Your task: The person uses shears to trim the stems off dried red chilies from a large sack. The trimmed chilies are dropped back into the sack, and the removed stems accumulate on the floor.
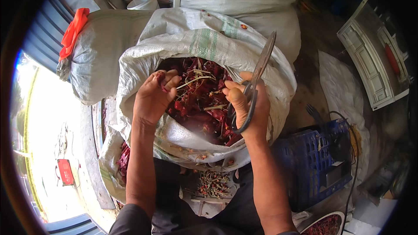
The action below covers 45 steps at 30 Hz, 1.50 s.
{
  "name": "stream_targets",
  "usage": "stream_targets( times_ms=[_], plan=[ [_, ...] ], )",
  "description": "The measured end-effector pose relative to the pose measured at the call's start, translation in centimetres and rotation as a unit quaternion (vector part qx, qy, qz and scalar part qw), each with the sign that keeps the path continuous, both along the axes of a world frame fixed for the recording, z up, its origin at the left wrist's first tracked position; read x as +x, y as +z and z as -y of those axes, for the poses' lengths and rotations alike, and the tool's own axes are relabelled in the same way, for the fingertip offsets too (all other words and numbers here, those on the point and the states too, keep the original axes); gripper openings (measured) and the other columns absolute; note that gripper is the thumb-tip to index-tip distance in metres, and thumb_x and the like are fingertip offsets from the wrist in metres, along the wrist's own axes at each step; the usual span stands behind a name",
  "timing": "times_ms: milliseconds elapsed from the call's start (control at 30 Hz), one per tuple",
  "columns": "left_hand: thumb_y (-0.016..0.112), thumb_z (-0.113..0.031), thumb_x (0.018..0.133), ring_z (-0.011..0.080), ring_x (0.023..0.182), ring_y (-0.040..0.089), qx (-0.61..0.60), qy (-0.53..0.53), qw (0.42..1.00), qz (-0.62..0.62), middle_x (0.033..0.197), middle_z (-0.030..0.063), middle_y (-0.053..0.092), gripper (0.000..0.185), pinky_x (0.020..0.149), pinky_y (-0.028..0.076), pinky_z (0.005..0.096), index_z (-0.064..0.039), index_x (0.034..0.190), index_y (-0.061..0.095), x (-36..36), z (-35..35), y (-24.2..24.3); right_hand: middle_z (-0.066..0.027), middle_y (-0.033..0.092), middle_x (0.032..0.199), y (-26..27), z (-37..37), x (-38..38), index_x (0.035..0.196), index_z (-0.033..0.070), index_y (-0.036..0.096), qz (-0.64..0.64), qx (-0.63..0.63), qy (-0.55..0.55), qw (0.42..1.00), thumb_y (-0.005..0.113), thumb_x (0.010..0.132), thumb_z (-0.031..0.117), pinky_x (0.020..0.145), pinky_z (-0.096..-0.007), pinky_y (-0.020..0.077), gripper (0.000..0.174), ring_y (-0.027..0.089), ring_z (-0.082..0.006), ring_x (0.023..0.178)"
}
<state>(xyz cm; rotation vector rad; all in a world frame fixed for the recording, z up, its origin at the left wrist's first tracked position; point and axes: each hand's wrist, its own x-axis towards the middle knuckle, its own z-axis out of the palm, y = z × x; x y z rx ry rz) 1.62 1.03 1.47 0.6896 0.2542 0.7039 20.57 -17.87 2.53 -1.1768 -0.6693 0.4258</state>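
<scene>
A white woven sack with green stripes stands before me, its rim rolled back around a mass of dried red chillies with pale stalks. Over the left part of its opening is my left hand, holding a dark red dried chilli in its curled fingers. My right hand, at the right side of the opening, grips a pair of scissors with dark handles. The rusty blades point up and away from me and look closed together. A thin pale stalk lies near my left fingertips.
Full sacks stand behind and to the left. A blue plastic crate sits at the right, with a cable beside it. Cut stalks lie between my legs. A bowl of red pieces is at the lower right.
</scene>
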Motion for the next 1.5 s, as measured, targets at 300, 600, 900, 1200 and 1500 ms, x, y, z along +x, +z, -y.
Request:
stream_targets(
  times_ms=[300, 600, 900, 1200, 1500],
  plan=[
    [0.068, -0.015, 0.093, 0.0283, 0.083, 0.069, 0.558, 0.113, 0.683, -0.457, 0.088, 0.0119, 0.071, 0.018, 0.076, 0.054, 0.0397, -0.001, 0.104, 0.073, 3.7, -2.4, -4.1, -0.0137, 0.071, 0.110, 0.1, 0.2, 0.5, 0.135, 0.000, 0.053, 0.101, -0.100, -0.018, 0.990, 0.080, 0.086, 0.057, 0.085, -0.0358, 0.0549, 0.080, 0.069, -0.0214, 0.097],
    [0.073, -0.008, 0.090, 0.0225, 0.084, 0.070, 0.485, 0.059, 0.740, -0.462, 0.093, 0.0105, 0.070, 0.024, 0.075, 0.053, 0.0344, -0.001, 0.113, 0.076, 0.5, 1.0, 3.1, -0.0109, 0.071, 0.099, -0.4, 0.7, 1.7, 0.131, 0.003, 0.057, 0.095, -0.073, -0.058, 0.991, 0.080, 0.090, 0.050, 0.079, -0.0354, 0.0553, 0.067, 0.067, -0.0211, 0.082],
    [0.082, -0.016, 0.081, 0.0282, 0.075, 0.072, 0.638, 0.070, 0.526, -0.558, 0.079, 0.0172, 0.071, 0.028, 0.072, 0.055, 0.0395, -0.004, 0.104, 0.074, 3.2, 4.2, 0.8, -0.0064, 0.064, 0.085, 0.4, 0.4, 1.6, 0.123, 0.002, 0.059, 0.126, -0.086, -0.066, 0.986, 0.080, 0.091, 0.047, 0.073, -0.0347, 0.0532, 0.059, 0.062, -0.0175, 0.075],
    [0.075, -0.009, 0.093, 0.0090, 0.085, 0.068, 0.287, 0.025, 0.852, -0.437, 0.101, 0.0072, 0.073, 0.036, 0.071, 0.054, 0.0247, -0.001, 0.126, 0.066, 1.4, 2.0, 0.6, -0.0153, 0.069, 0.090, 2.8, 1.2, 1.1, 0.125, -0.001, 0.063, 0.239, -0.210, 0.000, 0.948, 0.082, 0.086, 0.050, 0.071, -0.0390, 0.0550, 0.068, 0.071, -0.0283, 0.080],
    [0.065, -0.002, 0.097, 0.0125, 0.093, 0.070, 0.164, 0.077, 0.944, -0.277, 0.114, 0.0054, 0.072, 0.040, 0.080, 0.058, 0.0267, -0.003, 0.136, 0.062, 1.6, 2.5, 1.6, -0.0138, 0.070, 0.089, 2.2, 1.6, -0.4, 0.118, 0.010, 0.070, 0.396, -0.326, 0.062, 0.856, 0.086, 0.076, 0.050, 0.072, -0.0451, 0.0552, 0.060, 0.071, -0.0341, 0.081]
  ],
)
